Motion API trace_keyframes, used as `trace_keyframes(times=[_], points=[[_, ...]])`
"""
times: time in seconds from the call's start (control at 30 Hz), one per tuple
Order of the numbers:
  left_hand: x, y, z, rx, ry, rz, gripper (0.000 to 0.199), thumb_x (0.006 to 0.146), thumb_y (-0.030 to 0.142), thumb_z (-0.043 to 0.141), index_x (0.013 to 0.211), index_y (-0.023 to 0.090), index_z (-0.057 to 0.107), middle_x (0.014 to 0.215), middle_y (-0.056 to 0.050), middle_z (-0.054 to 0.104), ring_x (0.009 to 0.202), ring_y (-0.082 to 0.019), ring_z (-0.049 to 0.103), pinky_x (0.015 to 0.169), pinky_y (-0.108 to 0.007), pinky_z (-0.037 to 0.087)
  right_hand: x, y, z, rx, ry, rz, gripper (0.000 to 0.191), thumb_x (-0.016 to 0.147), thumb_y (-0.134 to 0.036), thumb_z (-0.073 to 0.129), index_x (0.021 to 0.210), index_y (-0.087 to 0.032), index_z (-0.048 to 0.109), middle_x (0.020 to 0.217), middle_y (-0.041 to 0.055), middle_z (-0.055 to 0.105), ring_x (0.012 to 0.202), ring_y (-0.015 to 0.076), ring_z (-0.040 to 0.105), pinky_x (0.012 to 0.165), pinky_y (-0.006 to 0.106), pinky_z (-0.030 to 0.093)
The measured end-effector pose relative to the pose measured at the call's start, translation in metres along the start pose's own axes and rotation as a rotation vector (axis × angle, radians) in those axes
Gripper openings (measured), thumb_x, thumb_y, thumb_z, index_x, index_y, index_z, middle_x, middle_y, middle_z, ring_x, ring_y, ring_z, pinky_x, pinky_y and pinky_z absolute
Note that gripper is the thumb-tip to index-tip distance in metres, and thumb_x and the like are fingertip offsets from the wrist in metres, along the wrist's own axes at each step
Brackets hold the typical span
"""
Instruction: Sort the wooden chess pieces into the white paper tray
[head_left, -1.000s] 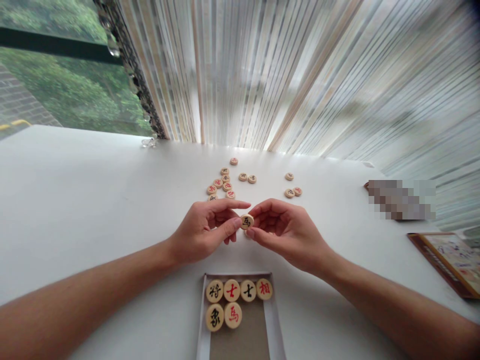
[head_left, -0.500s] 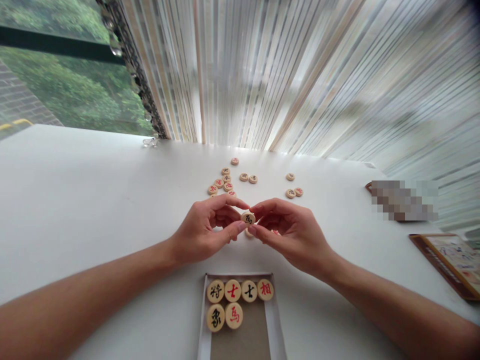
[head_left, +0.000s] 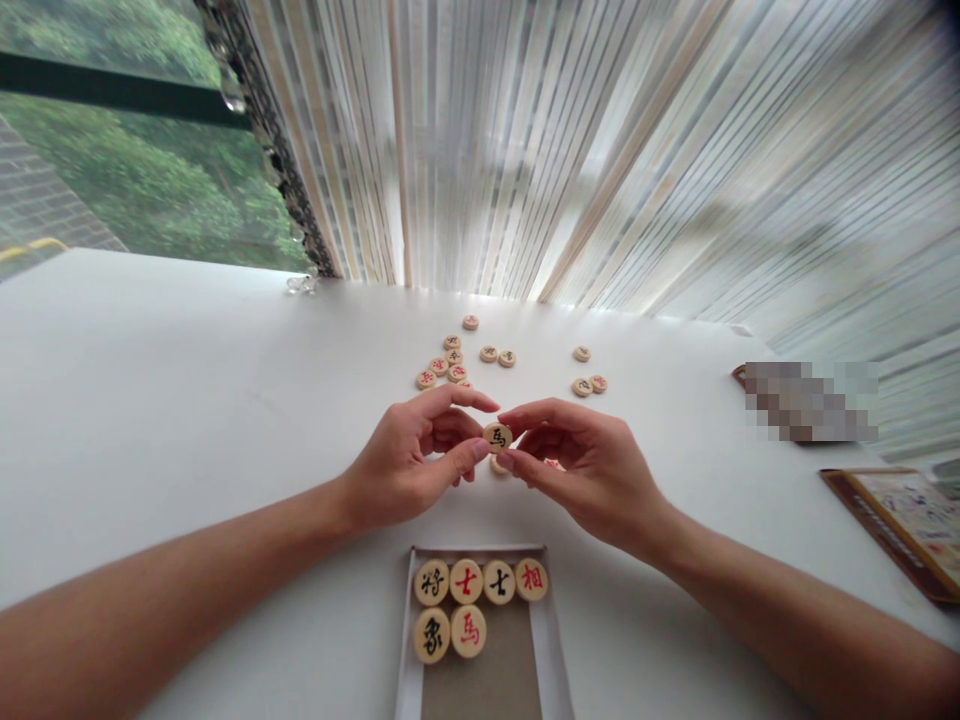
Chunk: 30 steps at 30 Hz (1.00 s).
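Both hands meet over the table around a round wooden Chinese chess piece [head_left: 497,437] with a black horse character, its face tilted toward me. My right hand [head_left: 581,450] pinches the piece between thumb and forefinger. On the other side, my left hand [head_left: 420,450] has its thumb and a bent finger at the piece's left edge, its forefinger raised off it. Below them lies an open shallow box [head_left: 480,690]. Inside it, several pieces lie face up: a full top row, then a black elephant piece [head_left: 431,635] and a red horse piece [head_left: 469,631].
Several loose pieces lie beyond my hands, including a red one [head_left: 470,322] and a pair [head_left: 582,387] to the right. Another piece [head_left: 499,464] is partly hidden beneath my hands. A brown-edged printed board [head_left: 900,530] rests at the right. A string curtain [head_left: 480,150] hangs behind the white table [head_left: 187,400].
My left forefinger has lifted slightly away from the piece and from my right fingertip. The held piece has barely shifted, and the pieces in the box are unchanged.
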<state>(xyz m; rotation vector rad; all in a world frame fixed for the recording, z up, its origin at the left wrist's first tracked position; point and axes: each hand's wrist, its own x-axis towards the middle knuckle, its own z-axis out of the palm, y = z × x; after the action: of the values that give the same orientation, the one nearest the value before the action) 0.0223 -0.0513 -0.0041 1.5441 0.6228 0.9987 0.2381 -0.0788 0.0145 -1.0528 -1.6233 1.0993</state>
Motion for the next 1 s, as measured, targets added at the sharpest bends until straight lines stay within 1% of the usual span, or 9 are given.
trace_keyframes(times=[0.1,0.27,0.4,0.57,0.67,0.73,0.83,0.93,1.0], points=[[0.001,0.0,0.0,0.027,0.009,0.01,0.027,0.096,0.019,0.073,0.121,0.013,0.064,0.08,-0.003,0.074,0.064,-0.011,0.067,0.059,-0.02,0.057,-0.002,0.001,0.0,-0.04,0.006,-0.022,0.03,0.088,-0.038,0.088,0.108,-0.018,0.077,0.096,0.0084,0.081,0.074,0.0183,0.076,0.066,0.031,0.062],[0.001,0.0,0.0,0.03,0.001,0.02,0.026,0.097,0.019,0.073,0.12,0.013,0.064,0.08,-0.002,0.074,0.064,-0.011,0.067,0.059,-0.019,0.057,-0.003,0.004,-0.002,-0.113,-0.008,-0.116,0.022,0.092,-0.029,0.084,0.111,-0.02,0.077,0.1,0.0079,0.079,0.073,0.017,0.076,0.064,0.031,0.062],[0.0,0.0,-0.001,0.031,-0.022,0.035,0.024,0.099,0.02,0.071,0.121,0.014,0.065,0.078,-0.001,0.073,0.064,-0.011,0.067,0.061,-0.02,0.058,-0.001,0.004,-0.002,-0.144,-0.012,-0.127,0.02,0.092,-0.031,0.083,0.108,-0.019,0.078,0.095,0.0079,0.079,0.073,0.018,0.076,0.064,0.031,0.062],[0.0,0.001,-0.001,0.046,-0.046,0.046,0.022,0.099,0.022,0.071,0.12,0.014,0.068,0.083,-0.004,0.076,0.066,-0.01,0.069,0.062,-0.02,0.06,0.0,0.002,-0.002,-0.08,-0.025,-0.041,0.026,0.09,-0.039,0.086,0.104,-0.017,0.08,0.083,0.0066,0.079,0.07,0.0174,0.073,0.062,0.029,0.059],[0.0,0.002,0.0,0.064,-0.043,0.058,0.016,0.099,0.02,0.071,0.114,0.013,0.071,0.088,-0.006,0.08,0.068,-0.01,0.071,0.063,-0.019,0.059,0.0,0.0,-0.002,-0.045,-0.053,0.003,0.028,0.091,-0.043,0.085,0.1,-0.017,0.082,0.081,0.0058,0.079,0.066,0.0153,0.068,0.059,0.026,0.054],[0.0,0.003,0.001,0.075,-0.041,0.055,0.014,0.099,0.021,0.072,0.11,0.013,0.072,0.089,-0.007,0.08,0.069,-0.011,0.073,0.061,-0.019,0.059,0.0,-0.002,-0.002,-0.047,-0.075,0.027,0.031,0.093,-0.048,0.082,0.094,-0.017,0.082,0.075,0.0047,0.076,0.063,0.0143,0.065,0.057,0.025,0.052],[0.0,0.003,0.001,0.103,-0.036,0.053,0.02,0.098,0.023,0.074,0.114,0.012,0.073,0.087,-0.007,0.08,0.071,-0.014,0.074,0.061,-0.02,0.06,0.001,-0.006,-0.002,-0.021,-0.096,0.075,0.042,0.095,-0.057,0.076,0.084,-0.017,0.08,0.067,0.0036,0.071,0.059,0.0136,0.061,0.055,0.025,0.05],[0.0,0.002,0.001,0.127,-0.032,0.083,0.032,0.094,0.024,0.079,0.122,0.011,0.074,0.083,-0.007,0.08,0.073,-0.015,0.076,0.067,-0.024,0.063,0.004,-0.009,-0.002,0.091,-0.129,0.151,0.049,0.093,-0.064,0.075,0.079,-0.017,0.077,0.068,0.0038,0.07,0.059,0.0136,0.061,0.055,0.026,0.051],[0.0,0.001,0.001,0.137,-0.043,0.101,0.032,0.093,0.024,0.08,0.122,0.011,0.075,0.085,-0.008,0.08,0.075,-0.016,0.076,0.071,-0.026,0.064,0.005,-0.01,-0.002,0.154,-0.164,0.21,0.052,0.09,-0.067,0.077,0.075,-0.017,0.075,0.066,0.0033,0.069,0.058,0.0136,0.06,0.055,0.026,0.05]])
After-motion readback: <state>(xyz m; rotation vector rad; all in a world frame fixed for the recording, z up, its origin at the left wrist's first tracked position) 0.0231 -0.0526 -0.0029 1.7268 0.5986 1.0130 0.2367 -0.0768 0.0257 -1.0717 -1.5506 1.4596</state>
